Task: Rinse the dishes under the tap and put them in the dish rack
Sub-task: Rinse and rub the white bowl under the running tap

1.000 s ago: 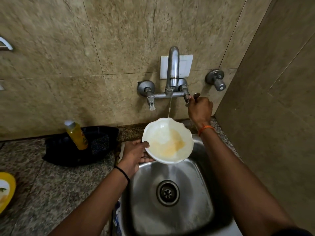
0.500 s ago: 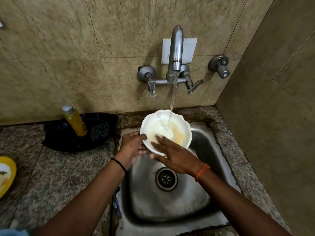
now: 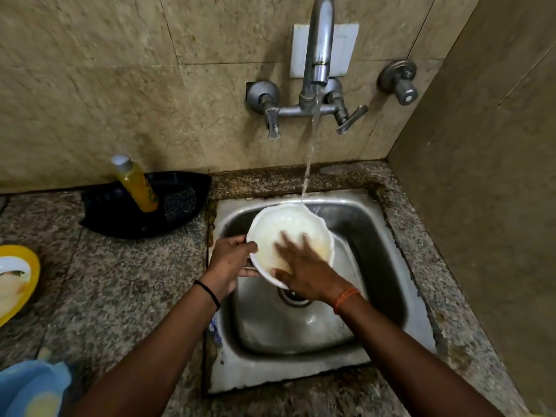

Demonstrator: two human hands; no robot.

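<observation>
The left hand (image 3: 231,260) grips the white bowl (image 3: 290,236) by its rim, tilted over the sink (image 3: 388,266) so tap (image 3: 320,55) water runs in — the right hand (image 3: 304,266), fingers spread flat, rubs its yellow-stained inside, likely loosening residue.

Both forearms bare, no sleeves visible. Left wrist w/ thin black band (image 3: 207,293); right wrist w/ orange thread band (image 3: 346,299). No rings or watch-type items visible on fingers.
</observation>
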